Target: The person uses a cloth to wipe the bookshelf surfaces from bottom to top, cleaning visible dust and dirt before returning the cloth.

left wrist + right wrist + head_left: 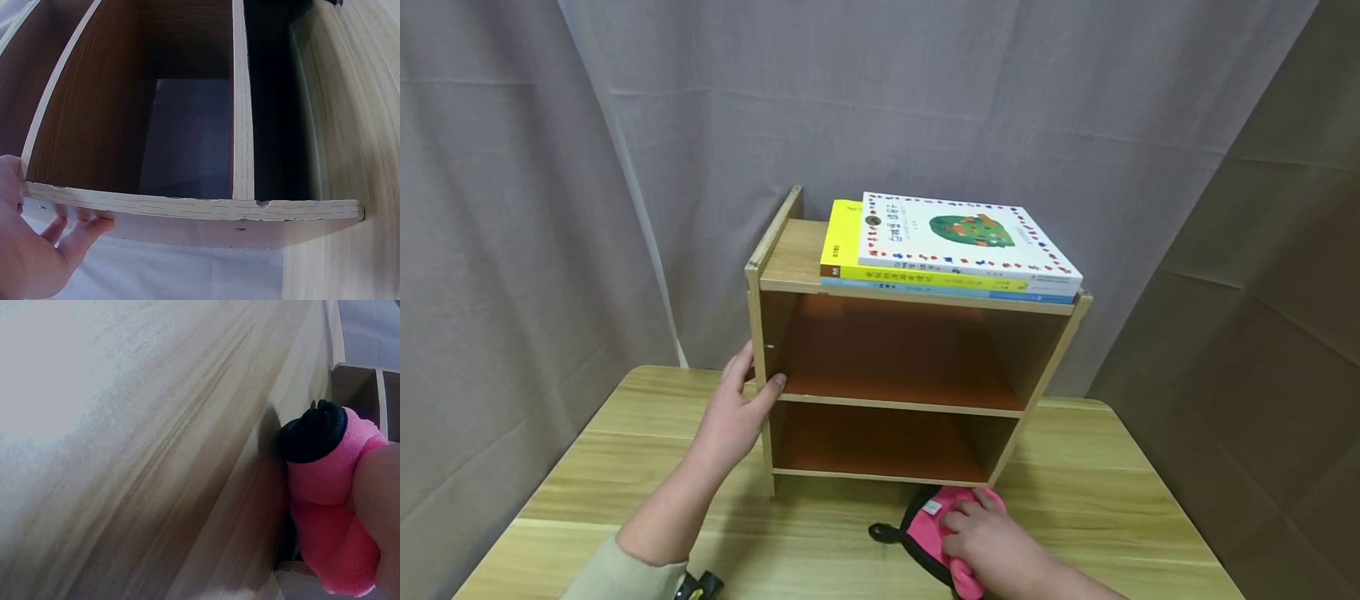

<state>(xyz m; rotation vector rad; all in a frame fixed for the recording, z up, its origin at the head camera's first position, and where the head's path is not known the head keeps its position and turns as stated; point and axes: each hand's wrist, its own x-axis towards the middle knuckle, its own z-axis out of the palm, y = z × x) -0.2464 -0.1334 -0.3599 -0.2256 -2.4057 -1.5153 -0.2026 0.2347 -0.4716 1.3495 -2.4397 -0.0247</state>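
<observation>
A small wooden shelf (895, 405) with brown inner boards stands on the table. My left hand (736, 417) grips its left side panel, the thumb over the front edge and the fingers along the outer face. In the left wrist view, that hand (31, 250) is at the edge of the side panel (187, 207). My right hand (994, 542) holds a pink plush cloth (925, 533) with black trim, a black hanging loop and a white label, right at the shelf's lower front edge. The right wrist view shows the cloth (322, 487) bunched under the hand (378, 500).
Several books lie stacked on the shelf's top board, a white picture book (955, 233) uppermost and a yellow book (841, 237) below it. Grey curtains (700, 167) hang behind and beside the wood-grain table (625, 450). A black object (700, 585) shows by the left sleeve.
</observation>
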